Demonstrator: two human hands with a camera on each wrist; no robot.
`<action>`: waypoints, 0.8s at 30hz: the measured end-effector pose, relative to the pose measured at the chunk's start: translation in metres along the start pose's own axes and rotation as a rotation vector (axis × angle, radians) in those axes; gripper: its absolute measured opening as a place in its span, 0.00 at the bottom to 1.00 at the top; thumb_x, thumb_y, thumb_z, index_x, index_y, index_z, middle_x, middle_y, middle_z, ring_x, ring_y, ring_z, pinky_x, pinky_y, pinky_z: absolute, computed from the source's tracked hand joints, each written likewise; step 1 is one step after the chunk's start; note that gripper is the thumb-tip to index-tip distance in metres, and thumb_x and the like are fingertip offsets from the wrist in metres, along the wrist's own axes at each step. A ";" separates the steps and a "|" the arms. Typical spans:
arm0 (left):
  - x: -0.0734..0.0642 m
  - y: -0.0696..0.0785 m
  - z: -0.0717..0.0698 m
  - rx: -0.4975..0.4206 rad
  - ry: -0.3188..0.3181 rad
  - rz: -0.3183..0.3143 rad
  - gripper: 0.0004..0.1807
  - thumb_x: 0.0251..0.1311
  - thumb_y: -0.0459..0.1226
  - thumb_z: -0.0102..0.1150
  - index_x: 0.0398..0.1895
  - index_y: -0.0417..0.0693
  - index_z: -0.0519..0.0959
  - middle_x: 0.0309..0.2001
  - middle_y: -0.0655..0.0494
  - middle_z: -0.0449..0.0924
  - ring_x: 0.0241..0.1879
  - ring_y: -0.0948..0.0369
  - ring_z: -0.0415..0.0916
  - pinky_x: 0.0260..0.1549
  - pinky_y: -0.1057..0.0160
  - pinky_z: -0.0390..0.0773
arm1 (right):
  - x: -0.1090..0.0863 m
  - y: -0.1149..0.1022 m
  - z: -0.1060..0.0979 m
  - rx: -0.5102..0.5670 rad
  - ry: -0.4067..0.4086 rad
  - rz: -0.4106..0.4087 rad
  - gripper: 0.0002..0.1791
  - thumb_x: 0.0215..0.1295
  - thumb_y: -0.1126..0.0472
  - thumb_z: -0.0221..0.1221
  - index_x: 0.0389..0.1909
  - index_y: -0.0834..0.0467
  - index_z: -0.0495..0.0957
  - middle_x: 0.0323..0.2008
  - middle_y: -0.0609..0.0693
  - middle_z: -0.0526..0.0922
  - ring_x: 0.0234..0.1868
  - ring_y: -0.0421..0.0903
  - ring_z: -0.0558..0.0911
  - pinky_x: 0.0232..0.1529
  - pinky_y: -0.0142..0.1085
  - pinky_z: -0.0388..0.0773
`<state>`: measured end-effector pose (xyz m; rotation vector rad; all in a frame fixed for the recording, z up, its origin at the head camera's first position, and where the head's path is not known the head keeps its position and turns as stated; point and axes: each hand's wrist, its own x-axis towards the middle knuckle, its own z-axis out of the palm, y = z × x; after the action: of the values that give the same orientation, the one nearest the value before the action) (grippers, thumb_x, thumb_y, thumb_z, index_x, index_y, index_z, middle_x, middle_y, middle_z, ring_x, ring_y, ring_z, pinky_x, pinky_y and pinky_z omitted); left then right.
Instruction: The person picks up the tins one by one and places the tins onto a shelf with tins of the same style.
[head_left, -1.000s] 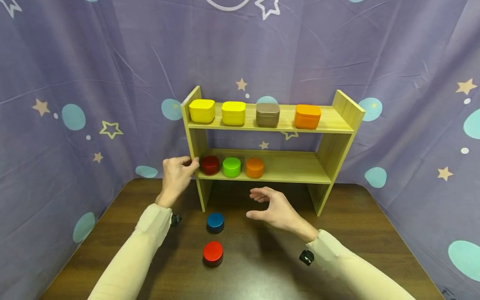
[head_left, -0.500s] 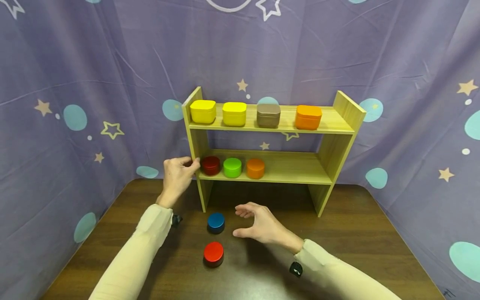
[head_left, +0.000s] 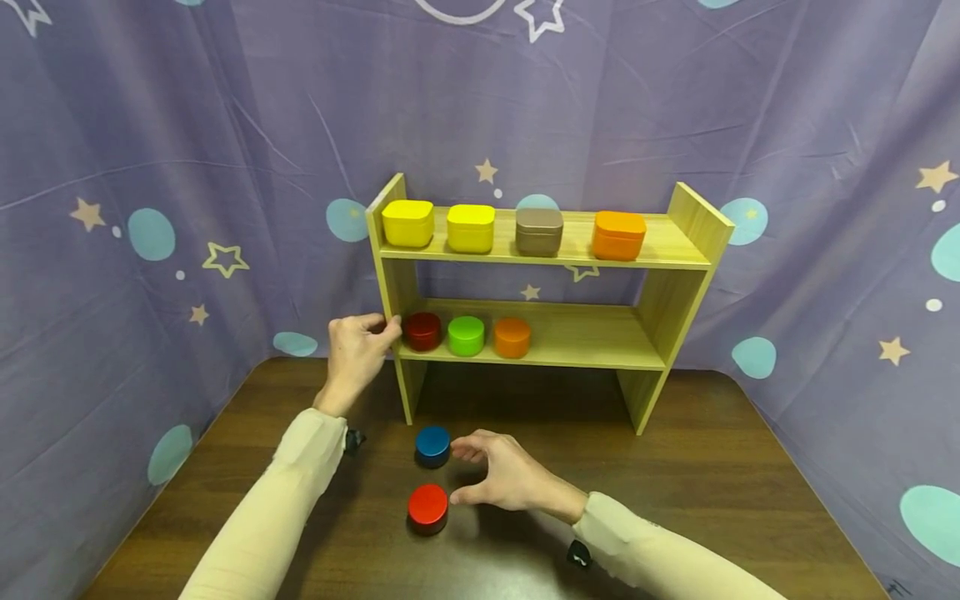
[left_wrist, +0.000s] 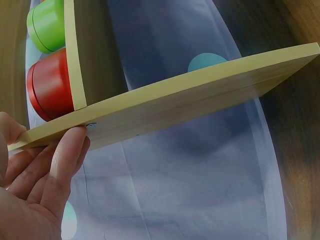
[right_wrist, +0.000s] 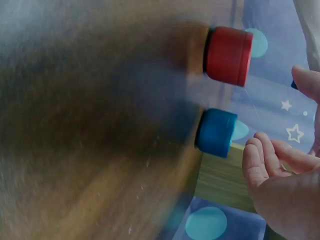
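My left hand (head_left: 354, 357) grips the left side panel of a two-tier wooden shelf (head_left: 588, 333). In the left wrist view its fingers (left_wrist: 62, 162) lie along the panel's outer face, with the thumb at the front edge. On the table, a round blue tin (head_left: 432, 447) stands behind a round red tin (head_left: 428, 509). Just right of both tins hovers my right hand (head_left: 506, 477), holding nothing, thumb and fingers spread apart. The fingertips are near the blue tin and the thumb near the red one. In the right wrist view both tins stand beyond the fingers.
Dark red (head_left: 422, 332), green (head_left: 466, 337) and orange (head_left: 512, 338) round tins line the lower tier's left half. Several squarish tins, including a grey one (head_left: 538, 232), stand on the upper tier. A purple curtain (head_left: 187, 350) surrounds the wooden table (head_left: 720, 475).
My right hand has moved down and left from below the shelf's front to beside the blue and red tins. The left hand has kept its grip on the panel.
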<state>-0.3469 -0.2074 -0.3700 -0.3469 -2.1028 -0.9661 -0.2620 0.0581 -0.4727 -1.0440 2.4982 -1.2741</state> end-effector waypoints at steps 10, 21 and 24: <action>0.001 -0.002 0.001 0.001 0.013 0.016 0.28 0.62 0.32 0.70 0.04 0.45 0.71 0.08 0.53 0.69 0.12 0.79 0.55 0.14 0.77 0.53 | 0.003 0.001 0.018 0.000 -0.022 0.009 0.38 0.57 0.56 0.80 0.67 0.65 0.80 0.60 0.58 0.89 0.59 0.58 0.86 0.64 0.37 0.84; -0.001 -0.001 0.001 -0.004 0.003 -0.006 0.28 0.63 0.32 0.70 0.04 0.45 0.72 0.08 0.52 0.70 0.11 0.79 0.56 0.14 0.77 0.54 | 0.004 0.007 0.034 -0.047 -0.039 0.036 0.40 0.54 0.54 0.82 0.67 0.64 0.81 0.59 0.55 0.89 0.57 0.45 0.86 0.62 0.31 0.83; -0.001 -0.002 0.001 -0.007 0.005 -0.001 0.28 0.62 0.32 0.70 0.04 0.45 0.72 0.08 0.52 0.70 0.12 0.79 0.56 0.14 0.77 0.54 | 0.005 0.008 0.037 -0.057 -0.043 0.042 0.40 0.53 0.54 0.83 0.67 0.63 0.82 0.59 0.54 0.88 0.56 0.41 0.86 0.61 0.30 0.83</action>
<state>-0.3475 -0.2078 -0.3717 -0.3472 -2.0959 -0.9744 -0.2541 0.0336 -0.5011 -1.0136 2.5247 -1.1630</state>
